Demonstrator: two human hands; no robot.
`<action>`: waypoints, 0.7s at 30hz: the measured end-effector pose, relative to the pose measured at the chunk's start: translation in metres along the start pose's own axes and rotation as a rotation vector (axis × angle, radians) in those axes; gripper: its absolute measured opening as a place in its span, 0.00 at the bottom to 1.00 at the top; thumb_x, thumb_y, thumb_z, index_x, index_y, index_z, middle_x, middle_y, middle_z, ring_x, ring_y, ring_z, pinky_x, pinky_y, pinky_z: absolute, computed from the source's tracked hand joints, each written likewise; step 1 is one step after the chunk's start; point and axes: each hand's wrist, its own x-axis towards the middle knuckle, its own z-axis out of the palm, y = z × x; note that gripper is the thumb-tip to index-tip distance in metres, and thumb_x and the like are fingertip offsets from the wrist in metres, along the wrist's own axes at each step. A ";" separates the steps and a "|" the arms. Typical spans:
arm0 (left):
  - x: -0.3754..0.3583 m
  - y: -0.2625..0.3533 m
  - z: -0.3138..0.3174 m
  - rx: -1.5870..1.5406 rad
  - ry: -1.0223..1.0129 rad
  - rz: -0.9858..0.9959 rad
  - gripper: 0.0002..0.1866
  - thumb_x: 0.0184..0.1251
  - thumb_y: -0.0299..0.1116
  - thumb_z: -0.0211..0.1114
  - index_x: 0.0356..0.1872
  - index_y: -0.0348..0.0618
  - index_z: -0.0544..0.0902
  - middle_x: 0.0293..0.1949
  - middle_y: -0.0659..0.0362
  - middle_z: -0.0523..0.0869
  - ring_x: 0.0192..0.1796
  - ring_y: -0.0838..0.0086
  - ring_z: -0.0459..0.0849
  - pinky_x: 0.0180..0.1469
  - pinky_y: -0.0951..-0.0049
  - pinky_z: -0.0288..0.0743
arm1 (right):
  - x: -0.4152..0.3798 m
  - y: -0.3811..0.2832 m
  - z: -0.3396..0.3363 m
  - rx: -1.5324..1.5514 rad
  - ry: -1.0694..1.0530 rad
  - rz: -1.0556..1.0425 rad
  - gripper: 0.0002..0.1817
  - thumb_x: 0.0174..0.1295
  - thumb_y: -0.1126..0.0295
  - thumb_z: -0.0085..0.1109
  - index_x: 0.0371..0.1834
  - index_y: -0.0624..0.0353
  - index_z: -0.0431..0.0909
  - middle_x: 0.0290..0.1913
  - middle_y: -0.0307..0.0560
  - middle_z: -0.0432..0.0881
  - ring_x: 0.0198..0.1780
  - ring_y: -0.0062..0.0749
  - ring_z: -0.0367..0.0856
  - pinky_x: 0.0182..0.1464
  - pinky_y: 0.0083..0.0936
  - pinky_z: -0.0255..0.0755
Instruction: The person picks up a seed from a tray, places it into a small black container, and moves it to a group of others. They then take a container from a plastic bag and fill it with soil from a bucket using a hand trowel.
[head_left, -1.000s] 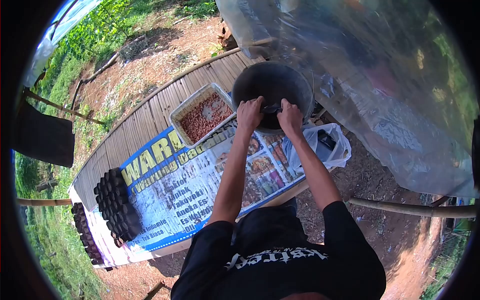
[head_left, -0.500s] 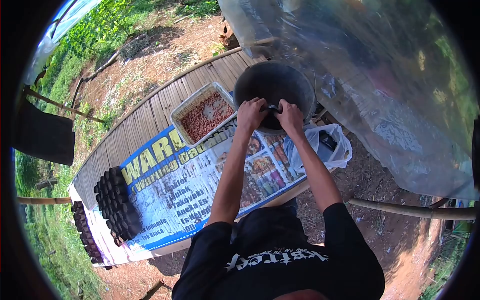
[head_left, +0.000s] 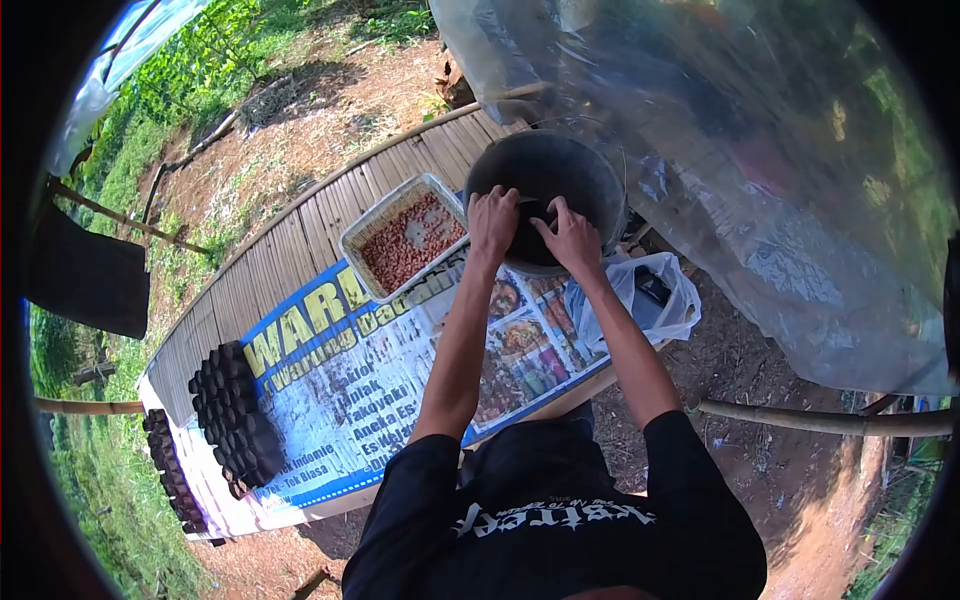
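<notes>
A large black bucket (head_left: 590,165) stands on the table's right end, and both of my hands are over its near side. My left hand (head_left: 493,225) is closed, pinching the edge of a dark piece that looks like a small black plastic planting bag (head_left: 529,215); it hardly stands out against the dark inside. Beside it, my right hand (head_left: 572,240) has thumb and forefinger apart. What lies deep in the bucket is too dark to make out. Left of the bucket, a pale plastic basket (head_left: 352,240) holds many small reddish-brown seeds or nuts (head_left: 395,250).
Filled black planting bags (head_left: 235,415) stand in rows at the table's left end, with more bags (head_left: 172,470) beyond. A printed banner (head_left: 330,400) covers the bamboo table (head_left: 310,215). A white plastic bag (head_left: 672,310) sits right of my right arm. Clear sheeting (head_left: 750,200) hangs at right.
My hands, close together on the black piece before, have moved slightly apart. My right thumb and forefinger have spread, and the left hand has shifted a little left.
</notes>
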 end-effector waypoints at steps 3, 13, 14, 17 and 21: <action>-0.006 -0.001 0.005 0.042 0.106 -0.079 0.06 0.60 0.33 0.66 0.37 0.49 0.87 0.35 0.57 0.86 0.43 0.62 0.84 0.53 0.60 0.70 | 0.008 0.017 0.019 -0.101 0.102 0.040 0.19 0.68 0.53 0.59 0.48 0.57 0.72 0.37 0.57 0.86 0.44 0.57 0.87 0.43 0.48 0.80; -0.005 -0.001 -0.007 -0.118 0.132 -0.116 0.06 0.56 0.34 0.71 0.34 0.50 0.85 0.32 0.61 0.85 0.41 0.64 0.82 0.51 0.60 0.67 | 0.003 0.034 0.043 -0.343 -0.254 0.170 0.23 0.64 0.69 0.55 0.61 0.61 0.68 0.50 0.70 0.78 0.55 0.63 0.81 0.57 0.56 0.74; -0.005 -0.002 -0.007 -0.125 0.123 -0.108 0.06 0.56 0.34 0.71 0.34 0.50 0.85 0.32 0.61 0.85 0.41 0.64 0.82 0.51 0.60 0.67 | 0.001 0.031 0.039 -0.344 -0.138 0.086 0.23 0.64 0.70 0.56 0.63 0.59 0.67 0.49 0.67 0.78 0.54 0.61 0.81 0.56 0.55 0.74; -0.007 -0.001 -0.007 -0.149 0.127 -0.149 0.06 0.56 0.33 0.72 0.32 0.49 0.82 0.32 0.60 0.84 0.43 0.62 0.81 0.53 0.59 0.66 | -0.002 0.018 0.023 -0.303 0.127 -0.131 0.25 0.63 0.71 0.57 0.65 0.53 0.67 0.44 0.60 0.78 0.50 0.56 0.82 0.51 0.52 0.75; -0.008 -0.002 -0.005 -0.143 0.129 -0.135 0.06 0.56 0.34 0.72 0.32 0.49 0.83 0.30 0.61 0.84 0.41 0.63 0.81 0.51 0.59 0.66 | -0.004 0.007 0.009 -0.127 0.099 -0.293 0.21 0.62 0.72 0.59 0.60 0.51 0.72 0.41 0.54 0.79 0.46 0.51 0.83 0.49 0.47 0.77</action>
